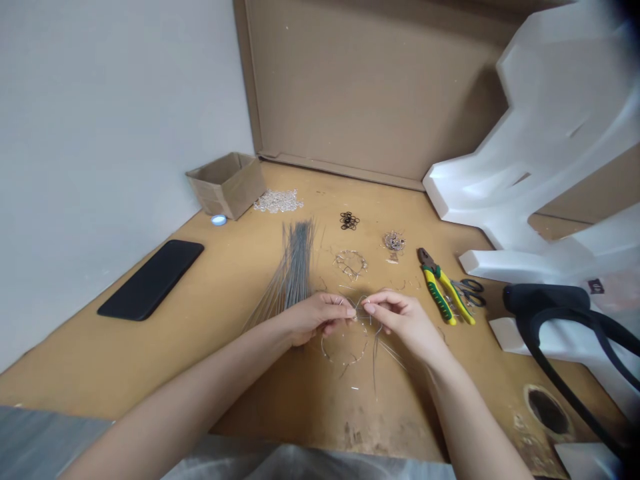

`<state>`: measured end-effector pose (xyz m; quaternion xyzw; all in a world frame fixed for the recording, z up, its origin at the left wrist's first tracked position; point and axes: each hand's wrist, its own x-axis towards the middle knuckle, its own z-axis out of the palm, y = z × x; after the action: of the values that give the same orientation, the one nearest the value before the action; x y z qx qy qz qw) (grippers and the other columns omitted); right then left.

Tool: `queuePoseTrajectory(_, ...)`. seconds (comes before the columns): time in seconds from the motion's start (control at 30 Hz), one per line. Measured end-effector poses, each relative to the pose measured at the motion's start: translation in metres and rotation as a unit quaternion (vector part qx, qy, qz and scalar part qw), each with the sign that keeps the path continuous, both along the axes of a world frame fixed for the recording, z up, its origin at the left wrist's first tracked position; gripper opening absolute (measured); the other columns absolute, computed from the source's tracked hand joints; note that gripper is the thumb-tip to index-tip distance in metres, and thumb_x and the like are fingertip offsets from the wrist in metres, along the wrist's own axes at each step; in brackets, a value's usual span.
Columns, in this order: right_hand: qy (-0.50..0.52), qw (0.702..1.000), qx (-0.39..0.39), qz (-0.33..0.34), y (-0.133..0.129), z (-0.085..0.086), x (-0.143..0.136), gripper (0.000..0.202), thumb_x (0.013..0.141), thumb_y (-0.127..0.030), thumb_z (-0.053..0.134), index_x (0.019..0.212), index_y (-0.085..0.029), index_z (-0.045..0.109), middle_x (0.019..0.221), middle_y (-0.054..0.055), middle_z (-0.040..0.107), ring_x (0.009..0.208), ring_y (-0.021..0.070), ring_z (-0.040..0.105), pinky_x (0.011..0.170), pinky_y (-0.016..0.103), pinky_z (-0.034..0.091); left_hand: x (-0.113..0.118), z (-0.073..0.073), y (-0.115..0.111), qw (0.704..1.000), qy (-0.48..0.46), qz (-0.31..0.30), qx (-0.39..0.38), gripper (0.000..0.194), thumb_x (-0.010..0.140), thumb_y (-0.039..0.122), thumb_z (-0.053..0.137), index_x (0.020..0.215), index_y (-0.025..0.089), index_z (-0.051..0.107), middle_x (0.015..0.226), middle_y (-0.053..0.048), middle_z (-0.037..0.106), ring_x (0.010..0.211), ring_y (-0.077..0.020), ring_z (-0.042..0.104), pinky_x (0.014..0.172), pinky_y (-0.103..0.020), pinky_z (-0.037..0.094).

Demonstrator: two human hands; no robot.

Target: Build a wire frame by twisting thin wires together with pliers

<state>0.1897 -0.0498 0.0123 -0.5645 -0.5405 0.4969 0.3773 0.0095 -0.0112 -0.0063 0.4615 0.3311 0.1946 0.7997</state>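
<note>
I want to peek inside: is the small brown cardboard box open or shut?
Open: the box has no lid on, and its inner walls show. Its bottom is hidden, so I cannot tell what's inside.

moderate, diffuse light; soft shadow on the cardboard (370, 93); dark, blurred upper-right corner.

bare left hand (315, 317), bare right hand (399, 316), uncovered forearms (215, 381); blurry pale grey cloth (273, 462) below, perhaps clothing.

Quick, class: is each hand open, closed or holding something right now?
Left hand: closed, pinching thin wire.
Right hand: closed, also pinching thin wire.
</note>
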Motion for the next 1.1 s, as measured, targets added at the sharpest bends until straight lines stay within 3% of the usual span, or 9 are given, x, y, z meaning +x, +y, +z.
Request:
queuePoseTrajectory(0.13,-0.027,0.999,0.037,0.022,0.001,0.002,0.003,0.017,0.07,-0.034,0.065,0.073,-0.017,0.065,0.07,0.001,0.059,0.057,0.0095,0.047,0.053,0.022,0.038,0.0,-0.001,0.0,1.0,-0.002,0.008,0.02,0.02,0.069,0.03,0.061,0.068,0.011,0.055,0.067,-0.003,0.065,0.035,-0.0011,0.032,0.038,-0.019,0.02)
queuePoseTrajectory(0.33,-0.029,0.994,0.091,0.045,-0.001,0.004,0.004,0.011,0.068,-0.03,0.066,0.068,-0.018,0.066,0.073,0.001,0.056,0.068,0.0123,0.052,0.065,0.027,0.041,-0.001,-0.01,0.004,0.999,-0.044,0.02,0.01,0.023,0.07,0.032,0.062,0.072,0.011,0.054,0.075,-0.007,0.067,0.038,-0.0022,0.037,0.039,-0.018,0.024)
queuePoseTrajectory(0.57,0.033,0.999,0.003,0.023,-0.001,0.001,0.001,0.016,0.069,-0.033,0.067,0.071,-0.017,0.066,0.068,0.002,0.064,0.065,0.0127,0.056,0.067,0.028,0.044,0.0,-0.006,0.003,0.994,-0.004,0.059,0.089,0.021,0.073,0.033,0.058,0.071,0.012,0.053,0.074,-0.004,0.067,0.037,-0.0029,0.043,0.039,-0.017,0.029)
queuePoseTrajectory(0.87,0.093,0.994,-0.005,-0.049,0.001,-0.002,-0.005,0.018,0.064,-0.032,0.071,0.071,-0.017,0.065,0.061,0.0,0.066,0.06,0.0125,0.06,0.065,0.028,0.046,-0.002,-0.002,0.002,0.98,0.035,0.035,0.193,0.023,0.078,0.035,0.051,0.077,0.013,0.052,0.082,-0.006,0.067,0.035,-0.0021,0.042,0.038,-0.017,0.031)
queuePoseTrajectory(1.1,0.09,0.995,-0.006,-0.047,0.001,0.0,-0.005,0.022,0.065,-0.036,0.069,0.074,-0.016,0.062,0.06,0.0,0.064,0.059,0.0121,0.059,0.063,0.027,0.046,-0.004,0.001,0.002,0.977,0.037,0.016,0.208,0.02,0.079,0.032,0.05,0.076,0.013,0.052,0.083,-0.006,0.067,0.034,-0.0012,0.039,0.039,-0.016,0.031)
